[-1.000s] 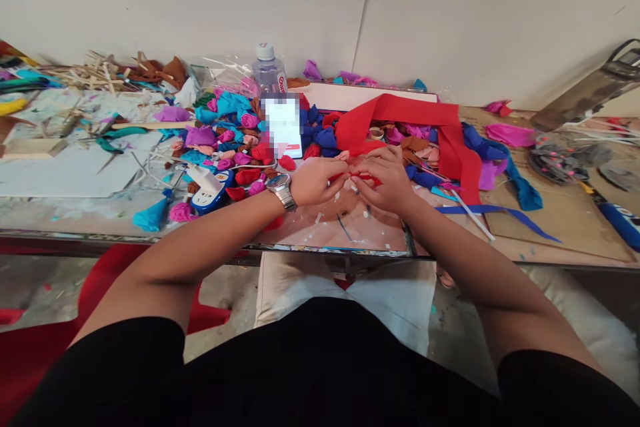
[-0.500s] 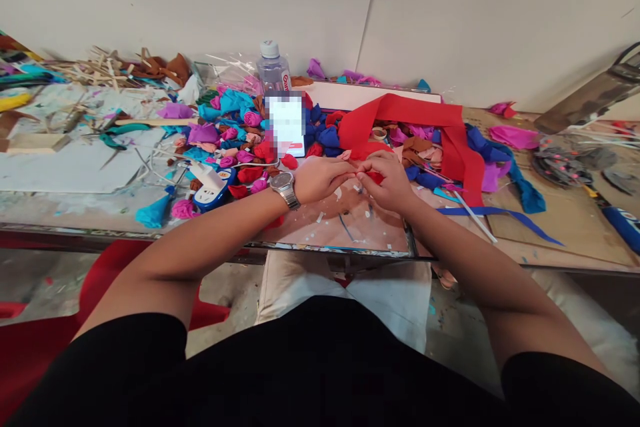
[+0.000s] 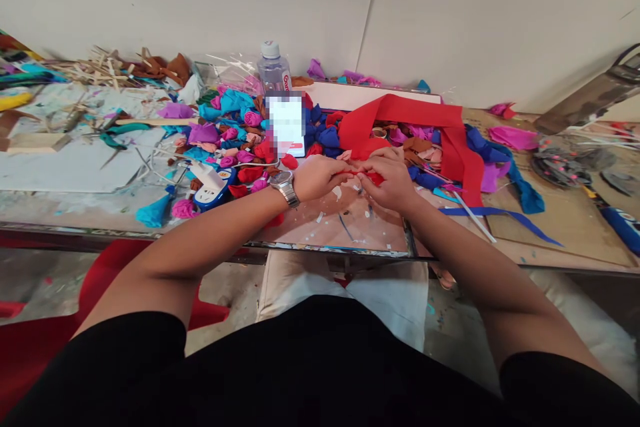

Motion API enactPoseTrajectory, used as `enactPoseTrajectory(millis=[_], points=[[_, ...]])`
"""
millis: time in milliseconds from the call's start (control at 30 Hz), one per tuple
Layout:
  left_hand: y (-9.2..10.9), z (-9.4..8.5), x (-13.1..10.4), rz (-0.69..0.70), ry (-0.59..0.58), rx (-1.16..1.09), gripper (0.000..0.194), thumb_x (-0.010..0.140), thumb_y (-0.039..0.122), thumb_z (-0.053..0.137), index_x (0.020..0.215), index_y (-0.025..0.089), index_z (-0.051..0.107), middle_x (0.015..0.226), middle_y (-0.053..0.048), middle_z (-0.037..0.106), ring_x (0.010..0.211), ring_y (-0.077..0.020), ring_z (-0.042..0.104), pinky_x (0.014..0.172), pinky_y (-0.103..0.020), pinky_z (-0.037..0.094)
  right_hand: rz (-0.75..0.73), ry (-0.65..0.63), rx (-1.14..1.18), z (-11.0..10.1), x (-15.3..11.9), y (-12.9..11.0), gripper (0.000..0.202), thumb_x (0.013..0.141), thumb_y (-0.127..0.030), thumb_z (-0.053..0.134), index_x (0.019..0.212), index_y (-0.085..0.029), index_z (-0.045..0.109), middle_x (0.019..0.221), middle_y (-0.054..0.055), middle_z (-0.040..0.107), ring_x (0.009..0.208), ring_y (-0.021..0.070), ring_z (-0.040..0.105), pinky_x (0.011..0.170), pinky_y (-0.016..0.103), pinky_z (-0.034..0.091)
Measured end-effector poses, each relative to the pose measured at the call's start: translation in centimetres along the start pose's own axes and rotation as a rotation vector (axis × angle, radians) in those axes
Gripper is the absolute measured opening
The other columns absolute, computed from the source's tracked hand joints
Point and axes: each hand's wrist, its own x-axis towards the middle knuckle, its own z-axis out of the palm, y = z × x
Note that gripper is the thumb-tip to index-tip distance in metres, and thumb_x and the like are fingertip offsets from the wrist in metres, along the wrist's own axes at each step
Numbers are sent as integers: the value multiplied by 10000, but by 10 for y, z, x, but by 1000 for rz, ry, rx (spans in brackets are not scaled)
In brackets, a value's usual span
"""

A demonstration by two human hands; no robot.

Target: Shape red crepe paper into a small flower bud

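Note:
My left hand (image 3: 319,177), below a silver wristwatch (image 3: 285,187), pinches one end of a small piece of red crepe paper (image 3: 374,178). My right hand (image 3: 389,177) has closed fingers on the same piece, with a thin twisted bit stretching between both hands. Parts of it are hidden by the fingers. Just beyond my hands a long red crepe paper strip (image 3: 415,107) lies folded over a heap of coloured pieces. A lit phone (image 3: 287,123) leans upright behind my left hand.
Rolled paper flowers (image 3: 227,153) crowd the table left of the phone. A blue and white power strip (image 3: 215,193) with a plug sits near the left forearm. A plastic bottle (image 3: 274,73) stands at the back. On the right are a white stick (image 3: 475,217) and blue ribbon (image 3: 520,219).
My hands have drawn slightly apart, and more of the red crepe paper now shows between the fingertips. The things on the table look unmoved.

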Motion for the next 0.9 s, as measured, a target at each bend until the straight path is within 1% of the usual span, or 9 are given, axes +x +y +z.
enactPoseTrajectory(millis=[100,267,333,467,567,700,800,900], points=[[2,0,-1,2,8,-5,284,1085,346,576,1044,214,825,932,-56,853,787,-186,769,687,-283,455,-14,17,-3,-1,0,-1,205,1011,-393,616,906,-248,716,880,63,776,1009,293,677,929,491,442],[2,0,0,-34,3,-35,353,1104,352,524,930,189,785,817,-57,818,714,-174,744,665,-281,437,40,18,-13,1,-1,6,198,1003,-397,631,914,-249,729,871,59,774,993,296,676,952,503,435],[1,0,1,-59,2,-29,375,1107,343,509,880,192,767,781,-46,807,686,-172,732,650,-285,415,60,-2,-16,3,-2,9,207,1011,-407,638,963,-244,756,928,71,801,1009,305,680,962,506,432],[-1,1,2,-96,-8,16,395,1098,352,516,813,197,741,735,-36,786,631,-169,697,620,-296,381,40,-67,-35,1,-3,10,279,1011,-485,685,1126,-251,784,1136,87,837,1105,329,678,1032,531,418],[1,2,2,-91,-32,29,364,1083,314,516,844,196,764,760,-41,791,653,-169,704,623,-289,393,9,-76,-53,-1,-2,7,299,1008,-521,718,1150,-271,802,1164,76,854,1110,326,690,1033,531,412],[9,1,2,-56,-54,-2,314,1055,245,525,913,202,802,785,-34,796,693,-167,708,639,-278,414,-37,-67,-52,0,-1,6,209,1049,-447,686,1079,-300,832,1086,35,880,1064,302,718,994,515,410],[15,0,2,-60,-53,-37,310,1054,242,529,953,211,820,798,-34,798,693,-167,697,657,-280,430,-35,-58,-48,3,-1,6,193,1045,-405,684,1015,-287,834,1029,35,883,998,283,745,984,514,403],[16,0,2,-83,-62,-101,301,1053,259,536,981,215,825,817,-33,804,704,-168,701,677,-278,449,-11,-68,-27,4,-1,6,199,1025,-405,690,996,-270,832,1020,56,882,976,277,753,971,503,413]])
